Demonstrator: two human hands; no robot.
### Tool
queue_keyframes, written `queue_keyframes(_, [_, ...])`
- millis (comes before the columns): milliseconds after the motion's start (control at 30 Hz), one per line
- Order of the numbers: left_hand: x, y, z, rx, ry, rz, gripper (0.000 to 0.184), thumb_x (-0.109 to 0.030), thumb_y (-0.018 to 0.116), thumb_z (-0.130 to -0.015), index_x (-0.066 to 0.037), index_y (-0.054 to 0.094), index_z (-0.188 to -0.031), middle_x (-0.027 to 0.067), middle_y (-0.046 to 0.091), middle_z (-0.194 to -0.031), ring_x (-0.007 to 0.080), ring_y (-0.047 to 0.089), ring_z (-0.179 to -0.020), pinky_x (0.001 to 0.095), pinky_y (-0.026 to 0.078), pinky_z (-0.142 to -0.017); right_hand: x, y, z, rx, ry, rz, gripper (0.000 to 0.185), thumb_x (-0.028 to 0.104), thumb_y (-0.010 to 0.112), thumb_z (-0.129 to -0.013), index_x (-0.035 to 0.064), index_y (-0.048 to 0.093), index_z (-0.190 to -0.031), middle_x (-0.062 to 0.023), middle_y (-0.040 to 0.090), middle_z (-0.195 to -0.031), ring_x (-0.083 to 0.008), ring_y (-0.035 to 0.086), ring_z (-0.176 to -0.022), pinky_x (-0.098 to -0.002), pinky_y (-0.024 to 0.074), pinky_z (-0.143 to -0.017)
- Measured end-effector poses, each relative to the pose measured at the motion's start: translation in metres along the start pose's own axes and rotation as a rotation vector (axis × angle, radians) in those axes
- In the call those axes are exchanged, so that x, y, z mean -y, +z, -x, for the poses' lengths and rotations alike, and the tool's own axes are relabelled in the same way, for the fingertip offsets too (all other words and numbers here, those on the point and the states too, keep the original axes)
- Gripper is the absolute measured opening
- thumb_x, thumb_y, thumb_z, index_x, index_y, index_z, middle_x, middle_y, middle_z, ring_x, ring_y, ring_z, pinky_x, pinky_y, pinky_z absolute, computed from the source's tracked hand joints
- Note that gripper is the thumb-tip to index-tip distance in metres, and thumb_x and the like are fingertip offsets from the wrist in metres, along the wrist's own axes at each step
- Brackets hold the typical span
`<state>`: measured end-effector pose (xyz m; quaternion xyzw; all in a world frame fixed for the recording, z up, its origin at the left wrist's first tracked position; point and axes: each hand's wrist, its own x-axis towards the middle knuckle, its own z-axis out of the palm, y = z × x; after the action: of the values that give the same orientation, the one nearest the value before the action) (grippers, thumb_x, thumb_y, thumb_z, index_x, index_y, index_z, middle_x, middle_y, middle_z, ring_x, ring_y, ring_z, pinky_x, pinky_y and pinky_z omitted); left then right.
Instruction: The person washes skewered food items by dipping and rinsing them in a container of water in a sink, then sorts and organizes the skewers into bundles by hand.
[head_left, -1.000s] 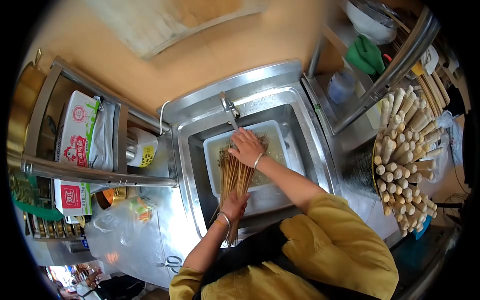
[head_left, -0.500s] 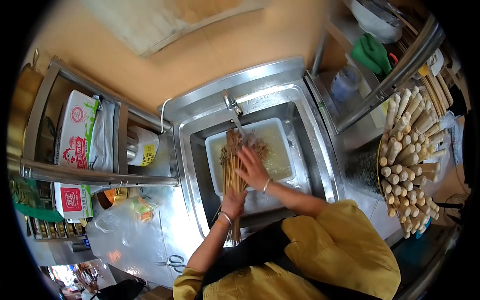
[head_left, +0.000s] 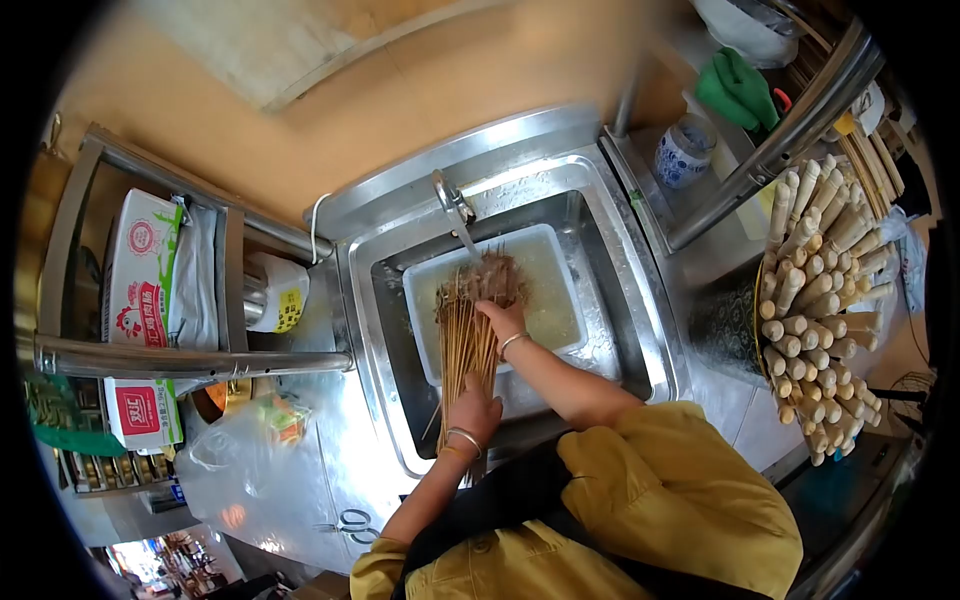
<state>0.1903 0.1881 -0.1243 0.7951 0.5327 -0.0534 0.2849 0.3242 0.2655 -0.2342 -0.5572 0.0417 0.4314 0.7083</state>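
Note:
My left hand (head_left: 472,412) is closed around the lower part of a thick bundle of thin wooden skewers (head_left: 462,345). My right hand (head_left: 505,326) grips the same bundle higher up on its right side, with its fingertips partly hidden. The skewers' far ends are brown and frayed-looking, and what is on them cannot be made out. Water from the tap (head_left: 451,200) runs onto those ends. Below them a white tub (head_left: 578,300) of cloudy water sits in the steel sink (head_left: 645,340).
Many thick pale sticks (head_left: 815,310) stand in a dark container (head_left: 725,320) at right. A blue-and-white jar (head_left: 684,152) and green cloth (head_left: 737,88) lie behind. On the left are a rack rail (head_left: 190,358), a carton (head_left: 140,270), a plastic bag (head_left: 250,450) and scissors handles (head_left: 355,525).
My right hand has gone from lying spread over the skewers to gripping their right side. The bundle's ends have fanned out under the water. My left hand keeps its hold.

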Motion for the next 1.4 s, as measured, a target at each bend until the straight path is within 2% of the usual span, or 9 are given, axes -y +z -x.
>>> queue_keyframes(233, [0.005, -0.024, -0.014, 0.712, -0.354, 1.378, 0.015, -0.017, 0.052, -0.089, -0.005, 0.045, -0.090, 0.0065, 0.058, -0.076, 0.0165, 0.058, -0.059, 0.0292, 0.051, -0.056, 0.037, -0.020, 0.019, 0.478, 0.632, -0.491, 0.027, 0.018, 0.059, -0.081, -0.0022, 0.056, -0.099, -0.0129, 0.063, -0.081, -0.0250, 0.061, -0.072, -0.0389, 0.0509, -0.069])
queue_keyframes(400, [0.021, -0.004, -0.019, 0.644, -0.187, 1.256, 0.015, -0.019, 0.055, -0.087, -0.006, 0.048, -0.090, 0.0045, 0.055, -0.067, 0.0147, 0.055, -0.054, 0.0282, 0.046, -0.050, 0.048, -0.024, 0.027, 0.475, 0.726, -0.477, 0.038, 0.028, 0.064, -0.080, -0.0014, 0.056, -0.102, -0.0143, 0.062, -0.093, -0.0255, 0.061, -0.078, -0.0381, 0.0508, -0.071])
queue_keyframes(667, [0.014, 0.007, -0.011, -0.016, 0.188, -0.019, 0.025, -0.025, 0.061, -0.083, -0.004, 0.048, -0.090, 0.0070, 0.056, -0.070, 0.0160, 0.058, -0.059, 0.0304, 0.047, -0.049, 0.008, -0.010, 0.017, 0.023, 0.315, 0.003, 0.052, 0.025, 0.076, -0.069, -0.0048, 0.053, -0.104, -0.0124, 0.061, -0.094, -0.0236, 0.061, -0.079, -0.0376, 0.0514, -0.068])
queue_keyframes(767, [0.005, -0.007, -0.005, 0.465, -0.200, 1.151, 0.019, -0.020, 0.059, -0.084, -0.004, 0.050, -0.089, 0.0073, 0.057, -0.073, 0.0156, 0.059, -0.061, 0.0291, 0.048, -0.050, 0.006, -0.016, 0.021, -0.049, 0.299, -0.038, 0.042, 0.026, 0.075, -0.071, -0.0012, 0.056, -0.097, -0.0081, 0.062, -0.086, -0.0217, 0.062, -0.070, -0.0364, 0.0530, -0.059])
queue_keyframes(833, [-0.003, -0.018, -0.002, 0.554, -0.365, 1.263, 0.015, -0.016, 0.059, -0.084, -0.006, 0.047, -0.085, 0.0038, 0.053, -0.067, 0.0116, 0.053, -0.052, 0.0254, 0.044, -0.044, 0.006, -0.021, 0.022, 0.099, 0.413, -0.076, 0.075, 0.046, 0.073, -0.066, -0.0098, 0.048, -0.110, -0.0157, 0.057, -0.104, -0.0222, 0.059, -0.085, -0.0356, 0.0495, -0.068])
queue_keyframes(967, [0.012, -0.009, -0.004, 0.586, -0.229, 1.357, 0.020, -0.016, 0.060, -0.083, -0.007, 0.043, -0.082, -0.0008, 0.046, -0.055, 0.0064, 0.040, -0.039, 0.0213, 0.033, -0.035, 0.039, -0.026, 0.030, 0.268, 0.463, -0.169, 0.047, 0.043, 0.067, -0.075, 0.0033, 0.057, -0.099, -0.0055, 0.061, -0.089, -0.0177, 0.061, -0.077, -0.0330, 0.0513, -0.060])
queue_keyframes(1100, [0.012, -0.014, -0.001, 0.461, -0.176, 1.191, 0.021, -0.016, 0.061, -0.083, -0.007, 0.042, -0.083, -0.0002, 0.046, -0.054, 0.0071, 0.039, -0.038, 0.0212, 0.033, -0.034, 0.049, -0.031, 0.014, 0.326, -0.075, 0.149, 0.054, 0.041, 0.069, -0.073, 0.0055, 0.053, -0.109, -0.0037, 0.059, -0.093, -0.0178, 0.057, -0.080, -0.0300, 0.0460, -0.071])
queue_keyframes(1167, [0.012, -0.012, 0.001, 0.443, -0.168, 1.178, 0.021, -0.016, 0.061, -0.083, -0.007, 0.042, -0.084, 0.0001, 0.046, -0.054, 0.0072, 0.039, -0.037, 0.0212, 0.032, -0.033, 0.041, -0.034, 0.003, -0.165, -0.891, 0.809, 0.045, 0.035, 0.069, -0.075, 0.0036, 0.055, -0.104, -0.0016, 0.058, -0.084, -0.0164, 0.056, -0.076, -0.0297, 0.0460, -0.067])
queue_keyframes(1400, [0.014, -0.002, 0.006, 0.414, -0.150, 1.197, 0.019, -0.015, 0.060, -0.084, -0.007, 0.042, -0.086, 0.0007, 0.047, -0.056, 0.0073, 0.039, -0.037, 0.0213, 0.032, -0.033, 0.059, -0.030, 0.006, 0.151, -0.205, 0.139, 0.028, 0.020, 0.070, -0.076, 0.0014, 0.056, -0.091, -0.0009, 0.055, -0.074, -0.0114, 0.053, -0.060, -0.0234, 0.0448, -0.050])
